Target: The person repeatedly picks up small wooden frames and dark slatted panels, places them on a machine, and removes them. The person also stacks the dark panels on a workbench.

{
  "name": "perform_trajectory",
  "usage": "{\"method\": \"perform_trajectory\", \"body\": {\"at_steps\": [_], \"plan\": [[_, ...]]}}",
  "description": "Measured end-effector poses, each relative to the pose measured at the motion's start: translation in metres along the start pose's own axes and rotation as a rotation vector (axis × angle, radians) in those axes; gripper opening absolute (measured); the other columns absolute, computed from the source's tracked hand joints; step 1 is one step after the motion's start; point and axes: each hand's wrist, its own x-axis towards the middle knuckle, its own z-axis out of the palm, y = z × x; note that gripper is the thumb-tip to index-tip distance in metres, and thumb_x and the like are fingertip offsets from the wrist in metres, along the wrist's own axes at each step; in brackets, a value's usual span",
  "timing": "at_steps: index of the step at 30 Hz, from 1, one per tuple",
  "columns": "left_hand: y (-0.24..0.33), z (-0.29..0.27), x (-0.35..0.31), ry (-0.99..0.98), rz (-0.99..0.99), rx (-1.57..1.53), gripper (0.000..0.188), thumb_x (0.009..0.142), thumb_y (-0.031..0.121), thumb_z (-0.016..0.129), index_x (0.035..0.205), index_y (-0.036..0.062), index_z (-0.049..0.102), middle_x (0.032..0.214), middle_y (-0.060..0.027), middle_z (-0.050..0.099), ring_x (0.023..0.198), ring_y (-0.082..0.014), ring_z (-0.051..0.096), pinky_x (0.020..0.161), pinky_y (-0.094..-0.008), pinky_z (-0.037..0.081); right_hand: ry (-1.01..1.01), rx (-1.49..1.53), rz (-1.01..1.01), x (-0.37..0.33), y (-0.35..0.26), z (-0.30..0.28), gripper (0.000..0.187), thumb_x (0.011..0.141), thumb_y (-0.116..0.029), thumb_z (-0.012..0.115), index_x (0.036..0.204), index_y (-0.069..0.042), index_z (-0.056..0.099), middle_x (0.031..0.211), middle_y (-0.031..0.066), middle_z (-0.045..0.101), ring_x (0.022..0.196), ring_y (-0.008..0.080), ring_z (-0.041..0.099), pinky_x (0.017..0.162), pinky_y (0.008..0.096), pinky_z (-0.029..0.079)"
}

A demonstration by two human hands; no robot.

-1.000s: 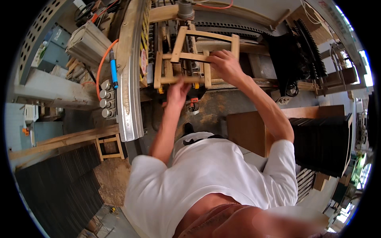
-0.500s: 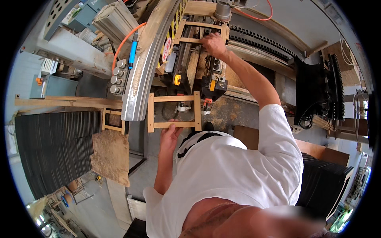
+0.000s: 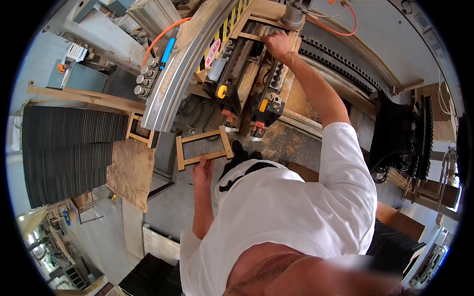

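My left hand (image 3: 202, 173) grips a small rectangular wooden frame (image 3: 201, 135) by its near rail. The frame is in the air beside the near end of a machine, tilted with its right side higher. Farther off, my right hand (image 3: 278, 45) is closed on the near right corner of a second wooden frame (image 3: 251, 36), which lies across the machine's rails. My fingers partly cover that corner. Below the second frame are black machine blocks with a yellow knob (image 3: 222, 92) and red-orange parts at their near ends.
A metal beam (image 3: 170, 103) runs along the machine's left side, with round silver knobs (image 3: 142, 85) beside it. A blue marker (image 3: 169, 53) lies on it. Stacked dark strips (image 3: 74, 153) and another wooden frame (image 3: 132, 127) are at left. A metal cylinder (image 3: 294, 17) stands beyond my right hand.
The view has turned slightly. My left hand has brought its frame down and left, away from the machine's near end, and the frame has tilted. My right hand stays at the second frame.
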Motion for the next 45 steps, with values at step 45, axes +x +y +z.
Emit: {"method": "perform_trajectory", "body": {"at_steps": [45], "plan": [[0.305,-0.268,0.281,0.551,0.162,0.054,0.031,0.092,0.02,0.061,0.119,0.0067,0.054,0.106,-0.006,0.059,0.093,-0.0179,0.057,0.075,-0.0305,0.053,-0.447,0.889,0.561,-0.203,-0.36,-0.03,0.022,0.082,-0.015,0.068,0.101,-0.006,0.069,0.085,0.0115,0.069,0.074,0.0166,0.065,0.068,0.0285,0.051]]}}
